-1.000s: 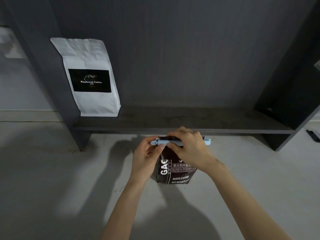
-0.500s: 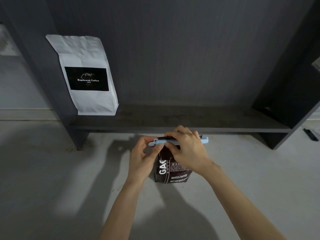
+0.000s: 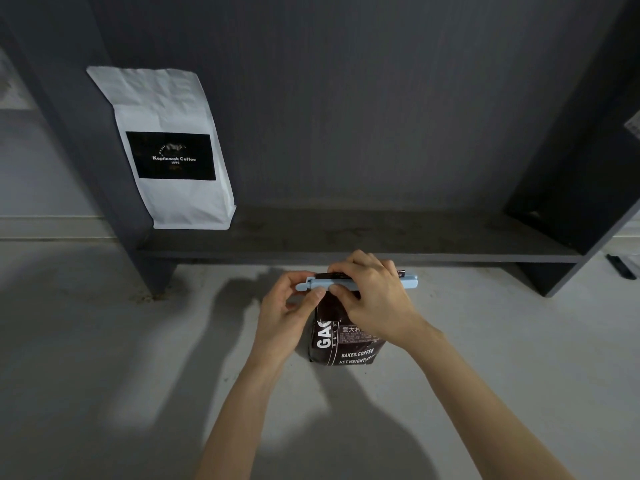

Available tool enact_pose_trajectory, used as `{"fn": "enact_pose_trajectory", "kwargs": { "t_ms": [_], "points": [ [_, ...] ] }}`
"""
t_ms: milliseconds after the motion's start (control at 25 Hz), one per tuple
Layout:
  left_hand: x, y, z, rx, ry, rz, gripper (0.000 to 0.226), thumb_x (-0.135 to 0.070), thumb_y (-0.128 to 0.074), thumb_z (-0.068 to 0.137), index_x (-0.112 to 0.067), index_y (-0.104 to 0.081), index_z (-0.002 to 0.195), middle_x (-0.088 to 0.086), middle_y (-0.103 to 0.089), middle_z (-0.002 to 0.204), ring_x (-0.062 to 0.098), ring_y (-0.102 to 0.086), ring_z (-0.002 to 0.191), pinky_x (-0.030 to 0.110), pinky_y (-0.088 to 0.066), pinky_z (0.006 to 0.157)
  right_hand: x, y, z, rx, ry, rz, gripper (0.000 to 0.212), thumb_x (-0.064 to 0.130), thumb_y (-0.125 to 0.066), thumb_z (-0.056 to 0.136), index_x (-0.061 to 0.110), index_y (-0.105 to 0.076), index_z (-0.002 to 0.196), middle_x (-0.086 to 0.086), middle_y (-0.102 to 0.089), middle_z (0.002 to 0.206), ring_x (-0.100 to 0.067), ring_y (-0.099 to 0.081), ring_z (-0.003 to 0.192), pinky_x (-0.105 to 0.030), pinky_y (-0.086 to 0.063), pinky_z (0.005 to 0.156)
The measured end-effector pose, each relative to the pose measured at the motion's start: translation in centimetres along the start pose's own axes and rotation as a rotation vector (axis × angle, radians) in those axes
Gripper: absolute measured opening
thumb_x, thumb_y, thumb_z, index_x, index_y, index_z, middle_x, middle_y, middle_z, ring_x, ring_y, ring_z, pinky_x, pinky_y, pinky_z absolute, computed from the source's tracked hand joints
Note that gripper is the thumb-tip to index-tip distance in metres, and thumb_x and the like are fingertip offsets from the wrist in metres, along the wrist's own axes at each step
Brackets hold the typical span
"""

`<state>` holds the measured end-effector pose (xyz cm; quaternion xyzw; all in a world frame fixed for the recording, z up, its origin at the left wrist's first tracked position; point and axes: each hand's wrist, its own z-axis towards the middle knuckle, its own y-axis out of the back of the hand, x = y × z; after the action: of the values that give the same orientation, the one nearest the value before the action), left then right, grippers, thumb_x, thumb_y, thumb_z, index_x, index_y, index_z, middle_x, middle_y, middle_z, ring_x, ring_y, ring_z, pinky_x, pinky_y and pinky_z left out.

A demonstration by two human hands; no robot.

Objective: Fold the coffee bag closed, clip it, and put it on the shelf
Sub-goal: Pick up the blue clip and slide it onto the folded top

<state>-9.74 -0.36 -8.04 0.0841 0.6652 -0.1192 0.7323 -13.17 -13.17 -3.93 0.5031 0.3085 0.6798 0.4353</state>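
Two hands work on one brown coffee bag (image 3: 349, 344): the left hand (image 3: 289, 311) pinches one blue clip (image 3: 410, 282), the right hand (image 3: 375, 299) grips it. One white bag (image 3: 173, 109) stands on the shelf (image 3: 381, 237).

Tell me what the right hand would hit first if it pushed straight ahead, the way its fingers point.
Probably the left hand: the right hand lies over the blue clip on the brown coffee bag, fingers aimed left toward it. Depth is hard to judge.

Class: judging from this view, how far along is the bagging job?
Done: the brown coffee bag looks folded over on top. In hand: left hand and right hand press the blue clip across the fold. Left: setting it on the shelf, beside the white bag.
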Motion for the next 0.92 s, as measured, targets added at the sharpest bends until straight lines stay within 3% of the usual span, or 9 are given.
{"fn": "enact_pose_trajectory", "kwargs": {
  "t_ms": [200, 320, 480, 560, 800, 920],
  "points": [
    [0.1, 0.28, 0.07, -0.004, -0.012, 0.01, 0.025, -0.006, -0.063, 0.077, -0.031, -0.059, 0.078, -0.003, -0.064, 0.087, 0.017, -0.058, 0.086, 0.033, -0.044, 0.082, 0.02, 0.03, -0.13, 0.0, 0.013, -0.004, 0.032, 0.022, -0.052, 0.085, 0.015, -0.054, 0.116, -0.005, -0.055, 0.108, -0.019, -0.047, 0.105, -0.022, -0.015, 0.081],
    [0.15, 0.4, -0.02, -0.012, -0.026, 0.004, 0.026, -0.006, -0.064, 0.076, -0.031, -0.061, 0.077, -0.004, -0.065, 0.085, 0.014, -0.058, 0.084, 0.027, -0.045, 0.079, 0.04, -0.01, -0.21, -0.003, 0.014, -0.005, 0.031, 0.022, -0.053, 0.085, 0.015, -0.054, 0.116, -0.004, -0.054, 0.108, -0.02, -0.047, 0.105, -0.023, -0.016, 0.083],
    [0.09, 0.62, 0.02, 0.015, -0.072, 0.044, 0.027, -0.007, -0.059, 0.08, -0.034, -0.061, 0.079, -0.009, -0.065, 0.085, -0.007, -0.06, 0.075, 0.007, -0.046, 0.07, -0.12, -0.01, -0.07, 0.0, -0.006, 0.01, 0.03, 0.022, -0.052, 0.086, 0.016, -0.054, 0.115, -0.004, -0.054, 0.109, -0.019, -0.046, 0.106, -0.025, -0.018, 0.085],
    [0.16, 0.74, 0.18, 0.018, -0.093, 0.08, 0.028, -0.007, -0.059, 0.08, -0.035, -0.06, 0.079, -0.011, -0.065, 0.085, -0.009, -0.059, 0.074, 0.005, -0.045, 0.069, -0.09, -0.04, -0.05, 0.002, -0.011, 0.011, 0.03, 0.022, -0.053, 0.085, 0.016, -0.055, 0.115, -0.005, -0.054, 0.109, -0.02, -0.047, 0.106, -0.025, -0.018, 0.084],
    [0.75, 0.86, 0.32, 0.014, -0.138, 0.182, 0.014, -0.028, -0.057, 0.072, -0.04, -0.057, 0.077, -0.012, -0.064, 0.087, 0.01, -0.06, 0.086, 0.023, -0.045, 0.08, 0.16, 0.15, -0.02, 0.032, -0.01, 0.016, 0.032, 0.021, -0.051, 0.086, 0.019, -0.053, 0.117, 0.007, -0.039, 0.095, -0.018, -0.044, 0.106, -0.023, -0.014, 0.081],
    [0.78, 0.83, 0.33, -0.002, -0.16, 0.226, 0.019, -0.023, -0.061, 0.076, -0.041, -0.055, 0.074, -0.014, -0.064, 0.086, 0.012, -0.06, 0.089, 0.025, -0.045, 0.082, 0.16, 0.01, -0.1, 0.014, 0.005, 0.003, 0.032, 0.019, -0.051, 0.085, 0.017, -0.054, 0.117, 0.006, -0.039, 0.094, -0.018, -0.044, 0.105, -0.023, -0.013, 0.078]
  ]
}}
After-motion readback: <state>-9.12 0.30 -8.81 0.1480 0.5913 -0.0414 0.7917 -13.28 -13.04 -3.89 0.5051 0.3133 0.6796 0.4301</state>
